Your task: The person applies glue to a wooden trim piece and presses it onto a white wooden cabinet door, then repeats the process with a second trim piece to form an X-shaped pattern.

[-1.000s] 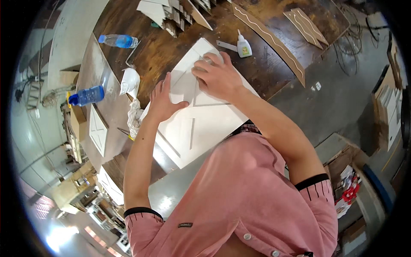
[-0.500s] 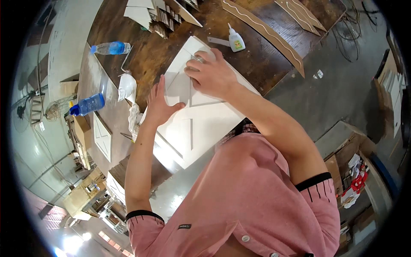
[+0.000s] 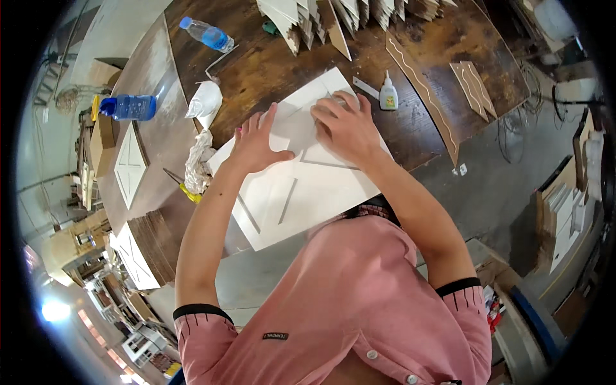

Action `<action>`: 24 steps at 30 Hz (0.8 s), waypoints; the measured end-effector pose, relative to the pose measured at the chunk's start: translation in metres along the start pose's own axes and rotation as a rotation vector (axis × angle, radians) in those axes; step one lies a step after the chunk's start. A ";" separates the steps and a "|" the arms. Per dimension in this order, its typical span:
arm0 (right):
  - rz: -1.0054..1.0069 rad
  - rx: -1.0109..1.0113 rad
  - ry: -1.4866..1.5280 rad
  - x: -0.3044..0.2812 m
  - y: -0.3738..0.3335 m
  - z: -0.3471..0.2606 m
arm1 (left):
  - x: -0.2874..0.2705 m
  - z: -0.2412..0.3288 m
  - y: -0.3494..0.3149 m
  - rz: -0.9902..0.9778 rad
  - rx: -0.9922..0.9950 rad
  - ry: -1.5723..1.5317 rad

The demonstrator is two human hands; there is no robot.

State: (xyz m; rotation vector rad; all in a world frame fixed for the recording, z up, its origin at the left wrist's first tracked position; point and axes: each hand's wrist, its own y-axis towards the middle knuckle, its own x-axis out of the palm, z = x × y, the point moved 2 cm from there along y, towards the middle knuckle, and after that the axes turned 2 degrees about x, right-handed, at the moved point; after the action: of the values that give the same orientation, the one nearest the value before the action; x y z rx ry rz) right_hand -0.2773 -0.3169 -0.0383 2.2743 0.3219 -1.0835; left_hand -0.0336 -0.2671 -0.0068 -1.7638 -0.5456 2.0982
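A white board [image 3: 333,183] with dark slot-like lines and raised pieces on its face lies at the near edge of the brown table, one corner pointing away from me. My left hand [image 3: 255,146] rests on its left part, palm down, fingers stretched and thumb spread out to the right. To the right of it, my right hand [image 3: 348,128] presses on the upper part with fingers bent and somewhat apart. Whatever lies beneath those fingertips is hidden. A small white glue bottle [image 3: 388,95] stands just beyond my right hand, beside a thin metal strip [image 3: 366,88].
Brown strips with wavy glue lines [image 3: 423,96] lie at the right. Stacked white boards [image 3: 282,19] stand at the back. Left are water bottles [image 3: 208,35], a blue bottle [image 3: 133,108], a white bag [image 3: 206,102], crumpled plastic [image 3: 199,160], yellow-handled scissors [image 3: 190,194] and another patterned board [image 3: 130,165].
My view has turned, so the table and its things sit differently in the picture. Both hands stay on the white board; my right fingers lie a little flatter and more spread.
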 end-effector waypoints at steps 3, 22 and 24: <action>0.001 -0.020 0.014 -0.004 0.002 -0.002 | -0.002 0.000 -0.001 -0.005 -0.010 0.011; -0.059 -0.023 -0.026 -0.014 0.008 -0.012 | -0.009 0.005 -0.008 -0.023 -0.018 0.002; -0.057 -0.034 -0.026 -0.015 0.009 -0.011 | -0.009 0.006 -0.008 -0.017 -0.017 0.005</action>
State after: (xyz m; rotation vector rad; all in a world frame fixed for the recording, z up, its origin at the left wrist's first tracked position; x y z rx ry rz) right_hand -0.2760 -0.3169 -0.0177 2.2309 0.3937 -1.1269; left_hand -0.0378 -0.2652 0.0059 -1.7671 -0.5761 2.0827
